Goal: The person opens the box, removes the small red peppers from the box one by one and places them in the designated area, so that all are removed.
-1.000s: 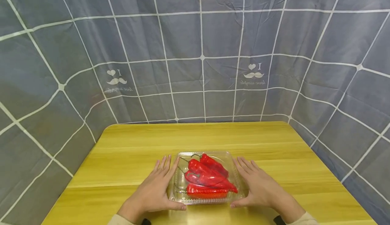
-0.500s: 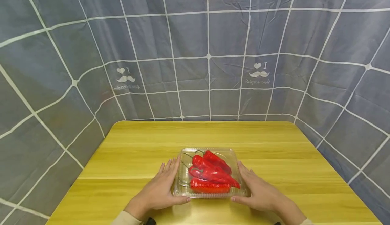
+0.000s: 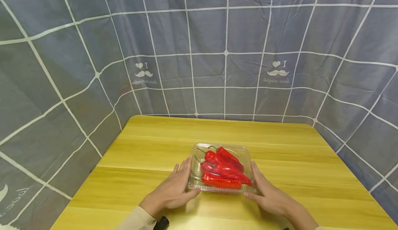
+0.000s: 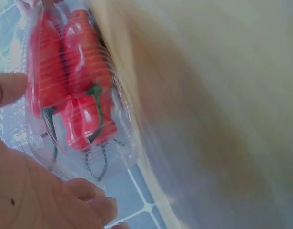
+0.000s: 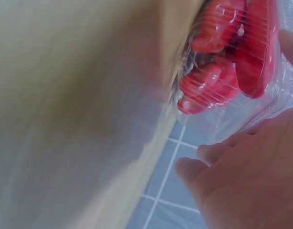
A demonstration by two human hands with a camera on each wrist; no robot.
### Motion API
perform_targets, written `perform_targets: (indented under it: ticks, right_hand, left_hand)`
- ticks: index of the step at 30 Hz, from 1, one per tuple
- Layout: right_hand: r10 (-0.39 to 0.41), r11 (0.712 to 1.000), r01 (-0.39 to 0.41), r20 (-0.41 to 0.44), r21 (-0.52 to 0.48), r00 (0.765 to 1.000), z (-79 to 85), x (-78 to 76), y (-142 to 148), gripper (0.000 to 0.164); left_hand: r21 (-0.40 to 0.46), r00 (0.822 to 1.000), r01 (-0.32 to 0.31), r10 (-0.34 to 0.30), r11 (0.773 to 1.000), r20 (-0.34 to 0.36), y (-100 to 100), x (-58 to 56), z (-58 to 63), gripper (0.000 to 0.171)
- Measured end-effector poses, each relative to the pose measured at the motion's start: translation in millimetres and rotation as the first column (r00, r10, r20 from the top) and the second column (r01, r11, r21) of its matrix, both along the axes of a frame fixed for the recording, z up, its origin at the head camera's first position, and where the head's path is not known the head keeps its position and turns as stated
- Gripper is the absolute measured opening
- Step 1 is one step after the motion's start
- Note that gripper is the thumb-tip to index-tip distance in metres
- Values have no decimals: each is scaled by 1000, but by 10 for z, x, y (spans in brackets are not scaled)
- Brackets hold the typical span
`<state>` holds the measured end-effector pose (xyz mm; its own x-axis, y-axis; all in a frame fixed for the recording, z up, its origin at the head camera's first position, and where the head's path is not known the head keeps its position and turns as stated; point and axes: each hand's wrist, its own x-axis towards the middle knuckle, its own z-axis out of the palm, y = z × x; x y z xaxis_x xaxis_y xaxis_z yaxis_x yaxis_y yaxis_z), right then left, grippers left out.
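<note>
We see a clear plastic box (image 3: 245, 154) sitting on the counter, with its lid down. Inside the box we can see red peppers (image 3: 224, 169) in a pile. Some of their thin green stems point to the left side of the box. At the left side of the box, we see the left hand (image 3: 175, 190), with its fingers out straight along the side and its thumb spread at the near edge. At the right side of the box, the right hand (image 3: 273, 195) does the same. Both hands are wide open and touch the box, but no fingers curl around it. A light sleeve (image 3: 138, 219) is nearer to us than the box. Under the box we see the yellow wood counter (image 3: 295, 157). Behind the box hangs a gray cloth (image 3: 208, 33) with white lines.
</note>
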<state>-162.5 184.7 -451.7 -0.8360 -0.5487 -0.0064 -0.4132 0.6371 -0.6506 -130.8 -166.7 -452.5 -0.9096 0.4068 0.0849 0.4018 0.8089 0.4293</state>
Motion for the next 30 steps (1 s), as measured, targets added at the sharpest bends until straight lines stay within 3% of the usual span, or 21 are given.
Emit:
perform_targets:
  ticks: [7, 16, 21, 30]
  right_hand:
    - [5, 998, 2, 110, -59, 994, -1, 20, -53, 93]
    - [27, 999, -25, 64, -29, 998, -81, 53, -67, 82]
    - [-3, 1000, 3, 4, -17, 1000, -91, 74, -22, 77]
    - [-47, 999, 47, -29, 17, 998, -55, 125, 39, 72]
  left_hand:
    - [10, 1000, -1, 1, 1000, 2, -8, 57, -55, 89]
    - [-12, 999, -12, 12, 1000, -46, -33, 123, -82, 86]
    - [8, 995, 11, -10, 1000, -101, 1, 86, -86, 81]
    - [46, 991, 50, -44, 998, -123, 49, 4, -73, 65]
